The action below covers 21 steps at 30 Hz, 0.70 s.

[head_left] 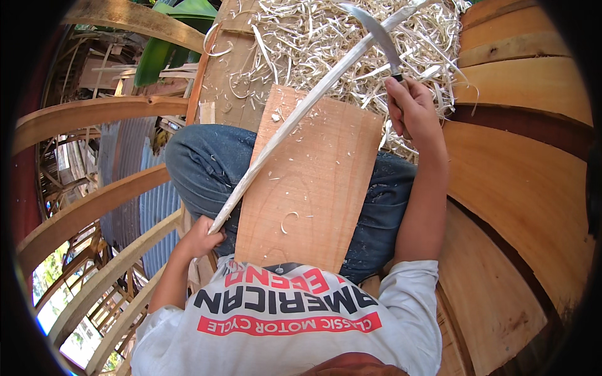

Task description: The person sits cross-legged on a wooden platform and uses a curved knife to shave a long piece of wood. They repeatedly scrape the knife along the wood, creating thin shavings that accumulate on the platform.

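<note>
A long pale stick (277, 136), its bark peeled off, runs slantwise from my lap toward the far right. Its near end is in my left hand (202, 238), which is closed around it beside my left knee. With my right hand (414, 113) I grip the dark handle of a curved knife (387, 47). The blade crosses the stick near its far end; I cannot tell whether the edge touches the wood. Under the stick, a flat wooden board (313, 182) lies across my legs, dotted with small chips and a curled shaving (288, 222).
A thick heap of pale wood shavings (301, 37) covers the floor ahead. Wooden slats (100, 113) form an open railing on the left, with corrugated sheets (128, 182) beyond. Wide wooden planks (520, 188) rise on the right. Green leaves (157, 56) hang at the far left.
</note>
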Motion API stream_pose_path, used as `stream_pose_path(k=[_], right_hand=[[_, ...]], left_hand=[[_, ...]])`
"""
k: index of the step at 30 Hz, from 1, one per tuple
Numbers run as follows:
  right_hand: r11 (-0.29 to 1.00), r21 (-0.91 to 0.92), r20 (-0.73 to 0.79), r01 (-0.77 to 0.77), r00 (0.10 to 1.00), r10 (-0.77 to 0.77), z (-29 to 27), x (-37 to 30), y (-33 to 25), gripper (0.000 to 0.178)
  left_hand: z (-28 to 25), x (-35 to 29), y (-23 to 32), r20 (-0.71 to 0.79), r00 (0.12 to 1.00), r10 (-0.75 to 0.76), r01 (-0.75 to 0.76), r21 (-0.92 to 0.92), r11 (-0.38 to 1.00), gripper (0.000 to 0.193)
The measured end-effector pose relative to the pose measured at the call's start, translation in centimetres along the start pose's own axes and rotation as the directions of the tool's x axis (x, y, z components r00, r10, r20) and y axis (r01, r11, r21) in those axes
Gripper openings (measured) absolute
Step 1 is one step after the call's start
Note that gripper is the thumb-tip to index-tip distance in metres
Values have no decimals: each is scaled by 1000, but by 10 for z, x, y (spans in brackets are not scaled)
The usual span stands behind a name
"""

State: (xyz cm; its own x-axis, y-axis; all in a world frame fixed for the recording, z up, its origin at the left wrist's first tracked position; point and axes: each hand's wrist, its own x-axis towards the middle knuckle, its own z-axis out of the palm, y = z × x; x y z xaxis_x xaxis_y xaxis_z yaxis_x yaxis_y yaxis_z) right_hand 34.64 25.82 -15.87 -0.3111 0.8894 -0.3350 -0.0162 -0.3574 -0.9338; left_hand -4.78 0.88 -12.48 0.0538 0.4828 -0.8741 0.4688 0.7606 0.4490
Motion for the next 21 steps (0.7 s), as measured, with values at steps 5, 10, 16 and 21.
stream_pose_path(k=[5,10,16,21], right_hand=[[895,391,-543,214,839,37,-30,25,5,24],[924,302,-318,235,938,-134,-8,6,4,20],[958,-25,-376,286,885,-274,0,20,8,19],[801,-491,-295,343,800,-523,3,14,16,27]], left_hand=[[-1,0,2,20,999,-32,32,-18,999,12],[-3,0,-1,43,999,-19,20,-21,1000,13],[-5,2,-2,63,998,-21,24,-40,999,12],[-3,-1,5,48,997,-61,64,-56,996,13]])
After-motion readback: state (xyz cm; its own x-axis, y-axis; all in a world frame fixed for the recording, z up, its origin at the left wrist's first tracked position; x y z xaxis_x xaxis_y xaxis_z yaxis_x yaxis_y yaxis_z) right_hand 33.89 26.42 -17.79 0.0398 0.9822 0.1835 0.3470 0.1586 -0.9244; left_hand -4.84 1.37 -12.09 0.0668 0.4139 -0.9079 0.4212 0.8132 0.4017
